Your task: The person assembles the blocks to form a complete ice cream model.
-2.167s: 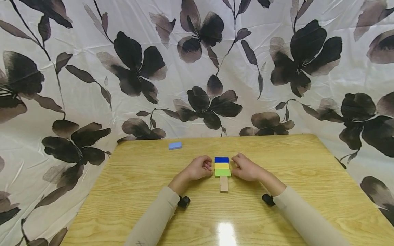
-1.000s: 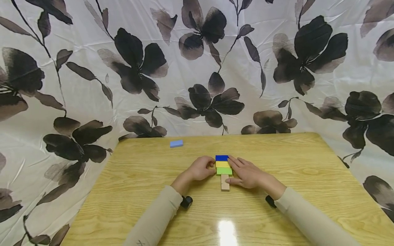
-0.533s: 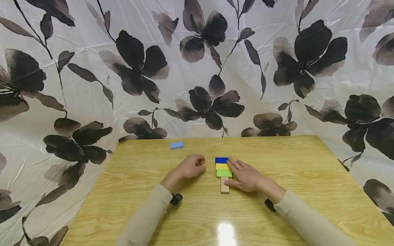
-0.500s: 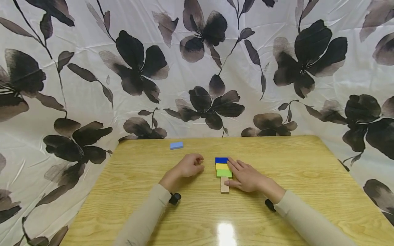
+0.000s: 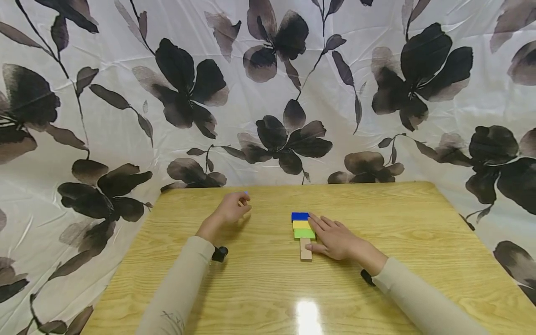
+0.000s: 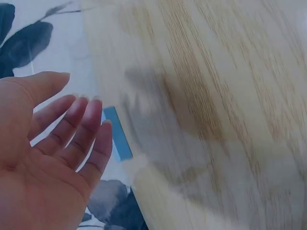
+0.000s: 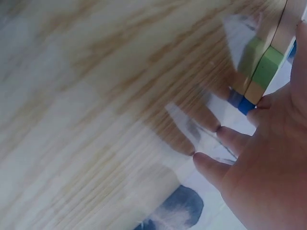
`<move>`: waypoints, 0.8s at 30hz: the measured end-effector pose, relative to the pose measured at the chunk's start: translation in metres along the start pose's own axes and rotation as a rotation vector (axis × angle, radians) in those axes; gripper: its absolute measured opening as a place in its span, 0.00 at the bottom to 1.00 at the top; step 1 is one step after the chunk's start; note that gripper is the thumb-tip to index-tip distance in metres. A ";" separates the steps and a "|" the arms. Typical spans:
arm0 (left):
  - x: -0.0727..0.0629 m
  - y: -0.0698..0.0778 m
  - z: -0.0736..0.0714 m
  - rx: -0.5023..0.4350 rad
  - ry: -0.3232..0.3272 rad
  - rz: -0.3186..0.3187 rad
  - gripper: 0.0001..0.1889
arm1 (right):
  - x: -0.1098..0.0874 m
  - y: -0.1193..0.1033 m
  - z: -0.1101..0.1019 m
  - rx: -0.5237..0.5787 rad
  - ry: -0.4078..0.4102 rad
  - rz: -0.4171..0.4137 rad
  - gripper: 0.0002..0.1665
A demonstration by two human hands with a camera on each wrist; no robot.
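Dark blue (image 5: 299,216), yellow (image 5: 301,224) and green (image 5: 304,233) blocks lie flat in a touching column, with a natural wood block (image 5: 305,253) set lengthwise below. My right hand (image 5: 337,239) rests against their right side with straight fingers. Its fingertips touch the dark blue and yellow blocks, and its thumb lies on the wood block. Over the table's far left, my left hand (image 5: 231,208) is loosely curved and holds nothing. Just beyond its fingers is a light blue block (image 6: 119,134), almost wholly hidden by that hand in the head view.
The wooden table (image 5: 259,288) has a glossy surface with a bright reflection near its front. A floral cloth (image 5: 268,93) hangs behind its far edge and down the left side. A small black camera (image 5: 219,254) sits at the left wrist.
My left hand has left the left side of the block column and moved away to the far left, over the light blue block. The right hand has laid its fingers on the column and stayed.
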State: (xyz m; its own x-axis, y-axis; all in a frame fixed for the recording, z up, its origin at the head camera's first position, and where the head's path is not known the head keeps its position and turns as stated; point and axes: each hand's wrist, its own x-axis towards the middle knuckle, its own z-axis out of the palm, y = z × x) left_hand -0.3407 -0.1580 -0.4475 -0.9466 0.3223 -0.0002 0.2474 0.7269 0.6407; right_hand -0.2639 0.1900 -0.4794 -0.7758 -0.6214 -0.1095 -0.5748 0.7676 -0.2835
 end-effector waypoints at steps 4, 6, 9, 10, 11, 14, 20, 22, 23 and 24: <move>0.000 -0.006 -0.004 0.039 0.015 -0.009 0.19 | 0.002 0.000 0.000 -0.006 -0.008 0.004 0.50; 0.000 -0.010 -0.005 0.073 0.034 -0.005 0.20 | 0.002 0.001 0.001 -0.005 0.000 -0.002 0.50; 0.000 -0.015 -0.006 0.101 0.054 -0.005 0.20 | 0.002 0.003 0.001 -0.006 0.013 -0.012 0.51; 0.000 -0.016 -0.006 0.104 0.057 -0.009 0.20 | 0.002 0.004 0.002 -0.007 0.019 -0.015 0.52; 0.000 -0.017 -0.006 0.106 0.060 -0.015 0.21 | 0.002 0.005 0.002 -0.006 0.023 -0.018 0.52; 0.000 -0.021 -0.007 0.123 0.074 -0.032 0.24 | 0.001 0.006 0.000 -0.005 0.025 -0.021 0.52; 0.001 -0.025 -0.009 0.189 0.071 -0.030 0.31 | 0.002 0.005 -0.002 -0.007 0.008 -0.005 0.51; 0.001 -0.026 -0.008 0.195 0.049 -0.024 0.33 | 0.002 0.005 -0.001 -0.009 0.012 -0.011 0.51; 0.000 -0.026 -0.007 0.188 0.035 -0.024 0.34 | 0.003 0.005 0.000 -0.009 0.017 -0.017 0.51; -0.001 -0.026 -0.006 0.186 0.020 -0.022 0.35 | 0.003 0.006 0.001 -0.012 0.021 -0.018 0.51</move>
State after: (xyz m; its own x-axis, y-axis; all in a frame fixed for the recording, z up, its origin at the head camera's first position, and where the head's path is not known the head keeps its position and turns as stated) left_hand -0.3478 -0.1813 -0.4596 -0.9557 0.2944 0.0043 0.2591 0.8338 0.4875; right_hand -0.2692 0.1926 -0.4827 -0.7703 -0.6321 -0.0839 -0.5921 0.7580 -0.2737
